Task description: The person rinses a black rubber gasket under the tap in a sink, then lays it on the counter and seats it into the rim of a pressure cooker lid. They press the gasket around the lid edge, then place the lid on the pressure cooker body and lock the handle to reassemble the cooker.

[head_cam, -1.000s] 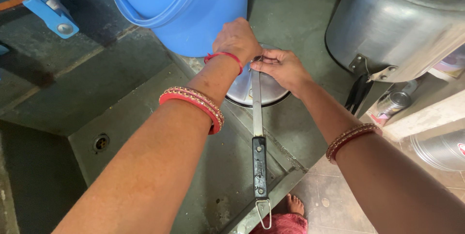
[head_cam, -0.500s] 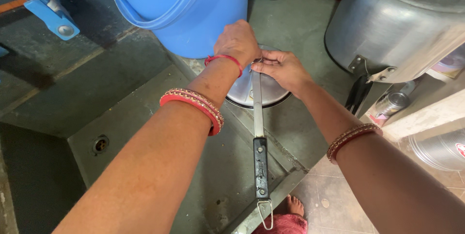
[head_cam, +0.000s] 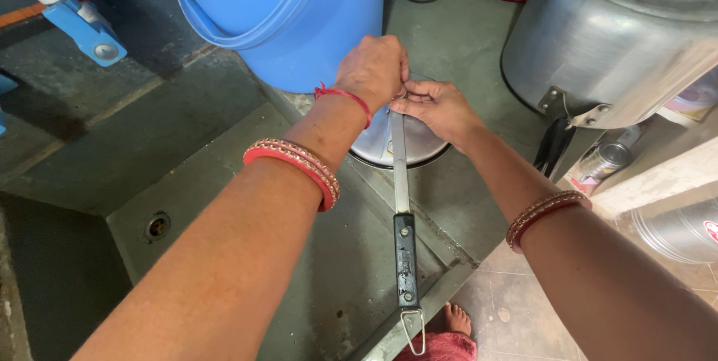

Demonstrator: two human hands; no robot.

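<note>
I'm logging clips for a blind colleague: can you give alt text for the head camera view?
Both hands, left hand and right hand, meet over the bowl end of a long steel ladle resting above a stone sink, its black handle pointing toward the camera. A blue bucket stands behind, a large metal pot to the right.

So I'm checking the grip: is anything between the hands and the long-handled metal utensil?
Nothing visible. The left hand and right hand both touch the long-handled utensil at its upper end, above the steel bowl.
</note>
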